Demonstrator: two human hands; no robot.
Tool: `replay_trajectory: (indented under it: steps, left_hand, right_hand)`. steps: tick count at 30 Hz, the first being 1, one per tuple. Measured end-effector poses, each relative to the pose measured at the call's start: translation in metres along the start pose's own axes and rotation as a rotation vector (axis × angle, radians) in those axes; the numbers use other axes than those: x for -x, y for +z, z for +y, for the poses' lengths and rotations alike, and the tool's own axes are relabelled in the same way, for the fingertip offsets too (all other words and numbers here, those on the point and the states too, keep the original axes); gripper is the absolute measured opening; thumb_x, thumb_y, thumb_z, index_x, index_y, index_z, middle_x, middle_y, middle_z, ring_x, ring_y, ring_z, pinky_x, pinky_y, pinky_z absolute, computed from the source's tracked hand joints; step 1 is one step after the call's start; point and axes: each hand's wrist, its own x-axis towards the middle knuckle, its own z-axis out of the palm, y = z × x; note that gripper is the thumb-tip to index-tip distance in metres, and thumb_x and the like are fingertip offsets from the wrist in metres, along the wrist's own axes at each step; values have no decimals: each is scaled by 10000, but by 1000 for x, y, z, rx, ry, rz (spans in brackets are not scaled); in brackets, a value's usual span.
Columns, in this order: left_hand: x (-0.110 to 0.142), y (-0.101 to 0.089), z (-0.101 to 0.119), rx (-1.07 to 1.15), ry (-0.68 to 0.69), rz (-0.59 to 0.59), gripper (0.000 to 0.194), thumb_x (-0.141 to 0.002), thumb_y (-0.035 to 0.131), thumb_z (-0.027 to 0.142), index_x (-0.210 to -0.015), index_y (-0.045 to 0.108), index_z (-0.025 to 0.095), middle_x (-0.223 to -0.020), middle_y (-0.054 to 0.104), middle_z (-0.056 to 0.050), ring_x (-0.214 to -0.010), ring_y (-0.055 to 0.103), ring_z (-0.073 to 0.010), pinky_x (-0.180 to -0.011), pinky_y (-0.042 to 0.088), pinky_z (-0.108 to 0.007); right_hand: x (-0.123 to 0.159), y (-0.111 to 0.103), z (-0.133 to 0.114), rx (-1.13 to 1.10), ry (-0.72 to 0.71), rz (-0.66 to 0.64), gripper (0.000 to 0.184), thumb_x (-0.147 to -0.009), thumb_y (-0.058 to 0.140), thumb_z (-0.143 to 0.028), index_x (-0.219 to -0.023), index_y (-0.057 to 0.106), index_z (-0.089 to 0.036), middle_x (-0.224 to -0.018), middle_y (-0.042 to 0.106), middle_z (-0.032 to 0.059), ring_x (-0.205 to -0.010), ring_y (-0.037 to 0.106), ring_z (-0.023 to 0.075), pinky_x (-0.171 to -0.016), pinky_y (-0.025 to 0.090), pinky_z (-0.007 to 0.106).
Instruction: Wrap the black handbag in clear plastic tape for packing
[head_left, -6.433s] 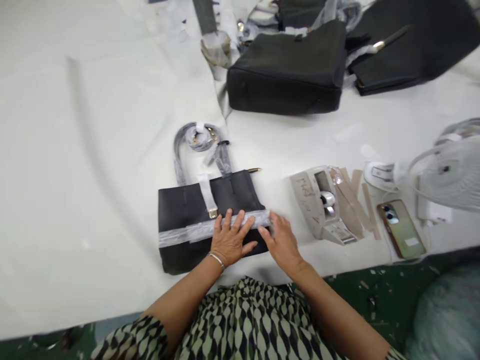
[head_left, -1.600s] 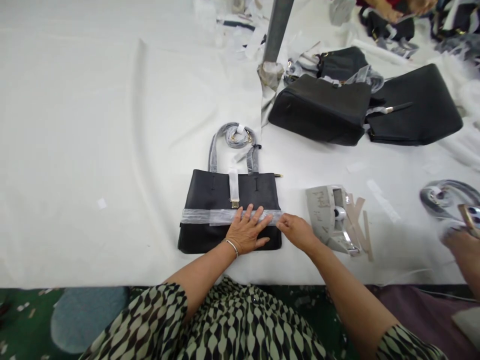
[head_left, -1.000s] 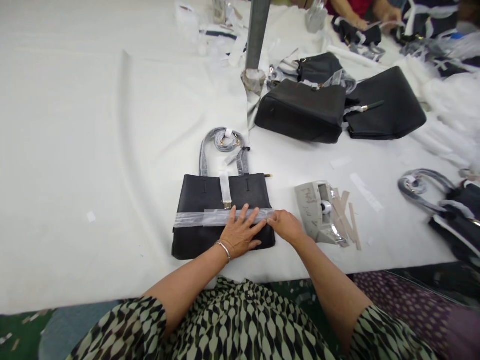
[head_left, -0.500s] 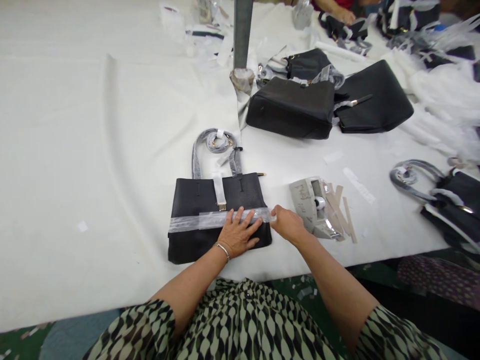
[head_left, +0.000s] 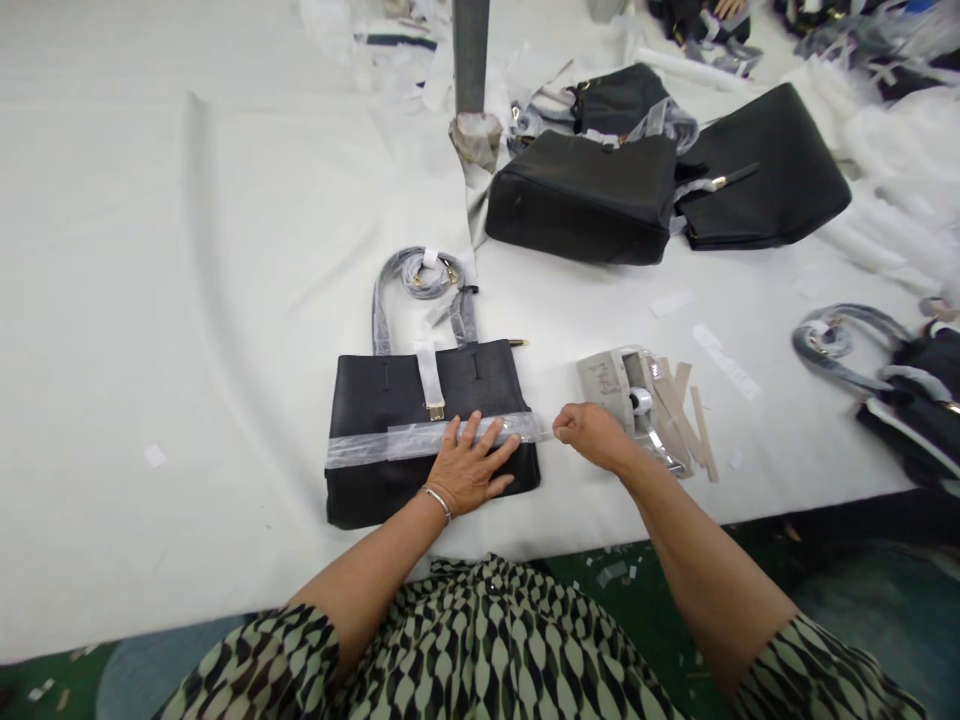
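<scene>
A black handbag (head_left: 360, 400) lies flat on the white-covered table, its plastic-wrapped handles pointing away from me. Across its front runs a clear plastic strip (head_left: 367, 448), below the gold clasp (head_left: 435, 411). My left hand (head_left: 471, 465) rests flat with fingers spread, pressing the strip onto the bag. Just off the bag's right side, my right hand (head_left: 589, 432) is closed in a pinch. A thin see-through end reaches from the strip to its fingertips. Beside that hand sits a grey tape dispenser (head_left: 602, 385), marked with handwriting.
Tan strips (head_left: 679, 410) lie by the dispenser. Several black bags (head_left: 585, 195) are piled at the back right, near a metal post (head_left: 471, 60). Another wrapped-handle bag (head_left: 919, 395) lies far right. Part of another person's hand (head_left: 729, 8) shows at the top.
My right hand has moved a little to the right, away from the bag's edge, drawing out the strip's end. My left hand stays flat on the bag. The view has shifted slightly.
</scene>
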Motion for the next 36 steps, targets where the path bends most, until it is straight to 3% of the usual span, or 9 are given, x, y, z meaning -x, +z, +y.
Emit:
replay_trajectory:
  steps: [12, 17, 22, 28, 30, 34, 36]
  left_hand:
    - [0, 7, -2, -27, 7, 6, 683, -803, 513, 599, -1414, 297, 385, -1462, 387, -24, -1381, 214, -362, -1117, 112, -588]
    - [-2, 5, -2, -44, 14, -4, 664, -814, 489, 605, -1411, 307, 380, -1454, 398, -22, -1382, 208, -359, -1116, 113, -583]
    - [-1, 4, -1, -60, 12, -9, 700, -791, 516, 618, -1413, 303, 377, -1456, 392, -30, -1385, 197, -364, -1110, 121, -585]
    - [-1, -2, 0, -61, 18, -12, 680, -810, 473, 629, -1414, 298, 370, -1478, 352, -28, -1372, 209, -374, -1092, 149, -589]
    - [-1, -7, 0, -47, 12, -24, 653, -832, 433, 625, -1414, 303, 360, -1485, 338, -32, -1364, 215, -383, -1080, 164, -600]
    - [0, -17, 2, -24, -18, -31, 627, -844, 430, 603, -1406, 323, 349, -1485, 335, -45, -1344, 251, -389, -1054, 213, -610]
    - [2, -18, 3, -12, -19, -16, 627, -835, 446, 604, -1395, 345, 342, -1484, 338, -49, -1338, 266, -391, -1041, 236, -612]
  right_hand:
    - [-37, 49, 17, -92, 0, 32, 138, -780, 542, -291, -744, 644, -205, -740, 677, 1, -689, 584, 130, -593, 337, 230]
    - [-33, 52, 16, -90, 45, 58, 167, -787, 546, -357, -743, 620, -214, -759, 678, 11, -700, 589, 151, -580, 332, 246]
    - [-33, 49, 6, 69, 62, 92, 181, -817, 496, -346, -861, 613, -214, -832, 686, 58, -771, 622, 199, -594, 338, 277]
    - [-36, 42, 16, 47, -36, -47, 194, -838, 457, -283, -875, 630, -203, -876, 685, 60, -820, 625, 197, -674, 415, 284]
    - [-25, 40, 17, 73, -95, 52, 282, -867, 387, -224, -1020, 619, -179, -994, 676, 94, -919, 617, 209, -783, 440, 311]
    - [7, 57, 2, 29, -318, 577, 461, -934, 273, -287, -1332, 415, -102, -1290, 529, 175, -1203, 476, 268, -1033, 347, 423]
    - [18, 78, -9, -40, -477, 648, 570, -942, 293, -399, -1429, 257, -106, -1400, 420, 183, -1295, 382, 286, -1068, 325, 455]
